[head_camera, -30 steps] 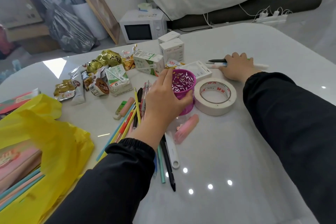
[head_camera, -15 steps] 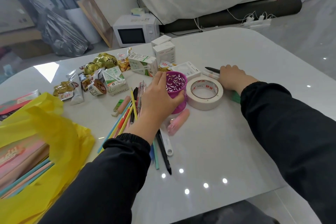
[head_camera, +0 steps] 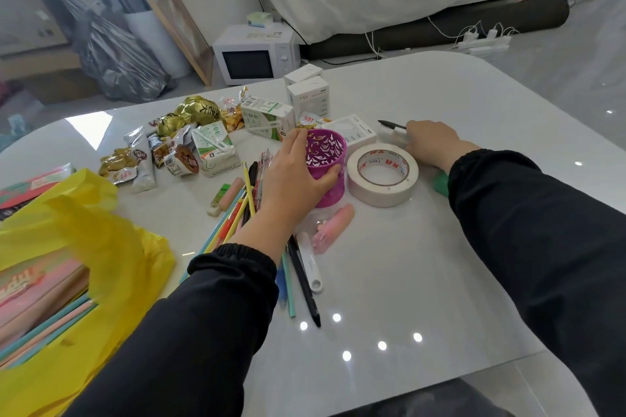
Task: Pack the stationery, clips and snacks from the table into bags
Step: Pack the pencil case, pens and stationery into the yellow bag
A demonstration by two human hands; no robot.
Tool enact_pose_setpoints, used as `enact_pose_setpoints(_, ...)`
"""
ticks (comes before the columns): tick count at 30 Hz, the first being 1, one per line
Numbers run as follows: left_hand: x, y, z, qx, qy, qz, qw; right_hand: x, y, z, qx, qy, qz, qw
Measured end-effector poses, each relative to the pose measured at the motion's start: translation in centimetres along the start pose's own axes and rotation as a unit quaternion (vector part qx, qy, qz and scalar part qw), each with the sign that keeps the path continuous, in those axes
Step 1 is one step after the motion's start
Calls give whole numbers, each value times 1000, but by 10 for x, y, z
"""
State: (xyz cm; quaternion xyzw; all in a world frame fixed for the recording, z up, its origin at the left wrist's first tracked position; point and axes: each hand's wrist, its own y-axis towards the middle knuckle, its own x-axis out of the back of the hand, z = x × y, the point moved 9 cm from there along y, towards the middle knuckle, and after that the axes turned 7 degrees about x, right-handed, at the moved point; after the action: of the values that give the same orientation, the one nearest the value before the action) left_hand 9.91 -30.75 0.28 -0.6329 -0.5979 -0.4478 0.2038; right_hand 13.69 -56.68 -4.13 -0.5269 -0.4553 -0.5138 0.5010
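Observation:
My left hand point(head_camera: 291, 176) grips a purple cut-out pen cup point(head_camera: 327, 154) standing upright at the table's middle, fingers round its left side and thumb on its front. My right hand point(head_camera: 430, 142) lies farther right, curled over pens; a black pen point(head_camera: 391, 125) sticks out to its left. A roll of white tape point(head_camera: 382, 174) lies between the hands. Loose pens and pencils point(head_camera: 244, 203) fan out under my left wrist. A yellow bag point(head_camera: 84, 247) at the left holds pink and teal stationery. Snack packets point(head_camera: 176, 139) and milk cartons point(head_camera: 213, 149) lie behind.
White boxes point(head_camera: 308, 95) stand at the back of the white table point(head_camera: 440, 264). A pink stick-shaped item point(head_camera: 333, 227) and a white pen lie in front of the cup. A green object point(head_camera: 440, 183) peeks out by my right sleeve. A microwave point(head_camera: 254, 57) sits on the floor beyond.
My right hand has drawn the pens back toward the tape roll. My left hand has kept its grip on the purple cup. The camera view has shifted a little.

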Motion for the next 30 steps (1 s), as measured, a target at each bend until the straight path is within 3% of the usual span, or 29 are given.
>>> enact_pose_setpoints(4, -1, 4, -2, 15, -28, 36, 999, 26, -8, 7, 7, -18, -113, 993)
enact_pose_setpoints(10, 0, 5, 3, 13, -92, 166, 982, 100, -43, 65, 55, 64, -280, 956)
enact_pose_setpoints(14, 29, -13, 32, -6, -4, 122, 993, 128, -93, 142, 181, 95, -351, 914)
enact_pose_setpoints(16, 41, -27, 61, 18, 96, 72, 993, 127, -121, 187, 240, 76, -344, 905)
enact_pose_setpoints(18, 48, -44, 90, 74, 135, 39, 987, 108, -133, 230, 261, 32, -279, 924)
enact_pose_setpoints(21, 52, -70, 124, 180, 101, 13, 978, 60, -120, 264, 203, 47, -135, 969)
enact_pose_setpoints(24, 50, -88, 133, 203, 71, 12, 976, 21, -99, 269, 128, 86, -36, 987)
enact_pose_setpoints(26, 50, -95, 129, 192, 46, 12, 980, 12, -92, 270, 104, 112, -26, 988)
enact_pose_setpoints(30, 50, -94, 122, 170, 9, 4, 985, 16, -88, 276, 106, 119, -84, 984)
